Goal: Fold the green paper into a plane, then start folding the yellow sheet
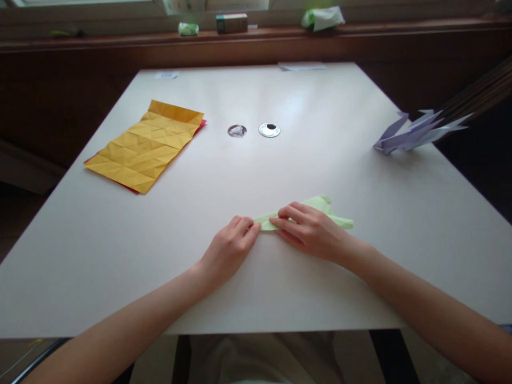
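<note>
A folded pale green paper piece (320, 205) lies flat on the white table (256, 176), near its front middle. My left hand (230, 248) pinches the paper's narrow left tip with fingertips curled. My right hand (310, 230) lies flat across the middle of the paper, fingers pointing left and pressing it onto the table. The green paper's right end sticks out past my right hand.
A creased yellow sheet (146, 145) lies over a red one at the left. Two small round discs (269, 129) sit mid-table. A purple folded paper figure (416, 132) rests at the right edge. Small boxes and packets stand on the far ledge (231, 23).
</note>
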A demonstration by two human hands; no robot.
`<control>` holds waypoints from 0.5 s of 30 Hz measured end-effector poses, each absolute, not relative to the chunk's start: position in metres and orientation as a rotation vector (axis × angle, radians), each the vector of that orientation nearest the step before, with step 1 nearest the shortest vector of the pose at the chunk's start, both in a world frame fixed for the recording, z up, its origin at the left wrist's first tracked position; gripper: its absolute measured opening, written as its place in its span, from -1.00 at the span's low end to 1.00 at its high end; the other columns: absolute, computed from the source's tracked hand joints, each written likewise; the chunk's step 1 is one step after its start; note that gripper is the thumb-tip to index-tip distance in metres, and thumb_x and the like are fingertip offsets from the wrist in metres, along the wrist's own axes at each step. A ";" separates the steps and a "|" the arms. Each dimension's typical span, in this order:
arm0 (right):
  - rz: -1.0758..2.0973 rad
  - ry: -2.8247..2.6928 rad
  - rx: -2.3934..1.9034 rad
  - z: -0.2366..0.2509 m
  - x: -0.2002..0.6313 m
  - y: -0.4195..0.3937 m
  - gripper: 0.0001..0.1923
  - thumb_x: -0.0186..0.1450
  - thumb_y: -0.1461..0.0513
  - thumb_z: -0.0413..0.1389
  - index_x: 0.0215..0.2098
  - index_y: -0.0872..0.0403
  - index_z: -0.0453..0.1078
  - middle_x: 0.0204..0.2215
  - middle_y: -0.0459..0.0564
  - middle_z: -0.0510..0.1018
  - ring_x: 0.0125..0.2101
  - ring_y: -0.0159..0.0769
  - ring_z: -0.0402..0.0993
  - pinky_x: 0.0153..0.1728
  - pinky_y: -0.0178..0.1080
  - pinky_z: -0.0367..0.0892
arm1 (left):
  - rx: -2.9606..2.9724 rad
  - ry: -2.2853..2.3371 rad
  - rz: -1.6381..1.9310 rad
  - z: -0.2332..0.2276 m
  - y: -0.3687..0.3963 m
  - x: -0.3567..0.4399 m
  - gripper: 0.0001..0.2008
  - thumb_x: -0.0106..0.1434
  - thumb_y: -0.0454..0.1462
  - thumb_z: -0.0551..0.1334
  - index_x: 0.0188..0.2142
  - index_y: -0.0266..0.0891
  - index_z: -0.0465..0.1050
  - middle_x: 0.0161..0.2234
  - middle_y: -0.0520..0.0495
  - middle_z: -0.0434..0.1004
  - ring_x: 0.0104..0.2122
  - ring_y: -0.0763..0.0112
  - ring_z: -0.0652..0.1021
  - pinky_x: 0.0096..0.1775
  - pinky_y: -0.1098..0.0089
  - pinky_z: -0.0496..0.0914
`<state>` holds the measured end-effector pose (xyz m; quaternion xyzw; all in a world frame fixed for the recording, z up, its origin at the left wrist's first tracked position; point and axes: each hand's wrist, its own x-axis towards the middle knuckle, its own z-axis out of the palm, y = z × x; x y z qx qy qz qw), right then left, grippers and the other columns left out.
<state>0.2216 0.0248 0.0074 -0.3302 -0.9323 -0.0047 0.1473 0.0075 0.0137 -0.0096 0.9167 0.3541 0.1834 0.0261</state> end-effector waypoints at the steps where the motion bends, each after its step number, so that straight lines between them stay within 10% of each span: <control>1: -0.017 -2.691 -0.945 0.008 0.222 0.025 -0.80 0.29 0.31 -0.09 -0.25 0.15 0.37 -0.39 0.06 0.42 -0.35 -0.28 0.30 -0.34 -0.23 0.28 | 2.809 1.094 0.592 -0.010 0.014 0.008 -0.81 0.24 -0.44 0.03 -0.18 -0.32 0.34 -0.32 -0.10 0.37 -0.29 0.35 0.38 -0.28 0.36 0.40; 15: 0.324 -2.570 -1.149 0.018 0.226 0.024 -0.81 0.28 0.27 -0.01 -0.43 0.09 0.41 -0.38 -0.03 0.50 -0.38 -0.36 0.40 -0.38 -0.32 0.25 | 2.543 1.085 0.763 -0.009 0.024 0.011 -0.87 0.24 -0.40 0.09 -0.35 -0.29 0.41 -0.37 -0.06 0.42 -0.32 0.40 0.38 -0.28 0.39 0.36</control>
